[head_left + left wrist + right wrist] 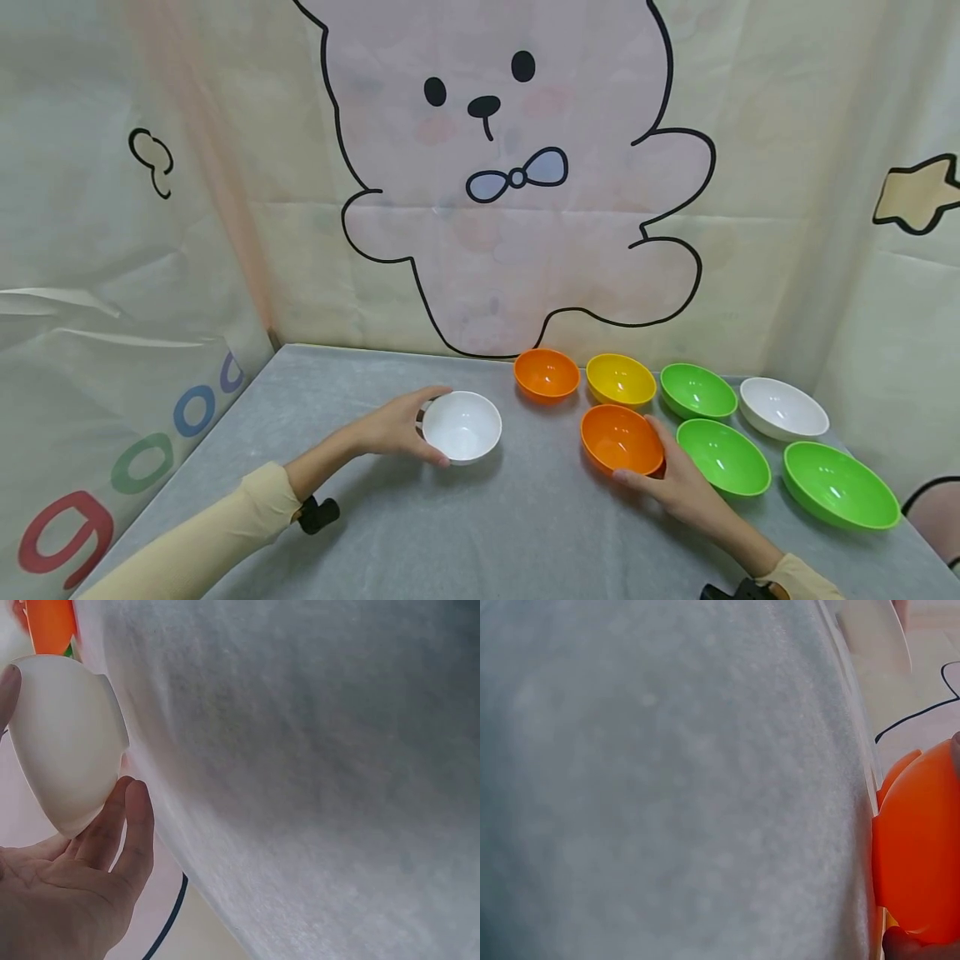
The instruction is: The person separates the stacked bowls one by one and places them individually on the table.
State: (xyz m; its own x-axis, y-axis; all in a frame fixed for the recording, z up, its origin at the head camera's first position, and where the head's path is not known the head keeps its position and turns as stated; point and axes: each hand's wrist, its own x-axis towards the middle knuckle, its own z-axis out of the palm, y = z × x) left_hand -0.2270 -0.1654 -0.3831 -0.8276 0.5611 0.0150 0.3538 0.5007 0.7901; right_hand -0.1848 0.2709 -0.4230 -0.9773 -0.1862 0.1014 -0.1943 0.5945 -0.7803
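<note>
On the left, my left hand (pixel 393 427) grips a small white bowl (pixel 462 427) by its side, thumb near the front and fingers round the back. The left wrist view shows the bowl's smooth outer wall (pixel 64 739) and its foot, with fingertips against it. My right hand (pixel 682 487) holds an orange bowl (pixel 621 438) at its right side, thumb at the front and fingers behind the rim. In the right wrist view that orange bowl (pixel 919 847) shows only partly at the right edge, with bits of the fingers.
Behind stand another orange bowl (pixel 547 376) and a yellow bowl (pixel 620 380). To the right are several green bowls (pixel 723 457) and a larger white bowl (pixel 783 408). A grey cloth (pixel 525 542) covers the table, and a printed curtain (pixel 480 275) hangs along its back edge.
</note>
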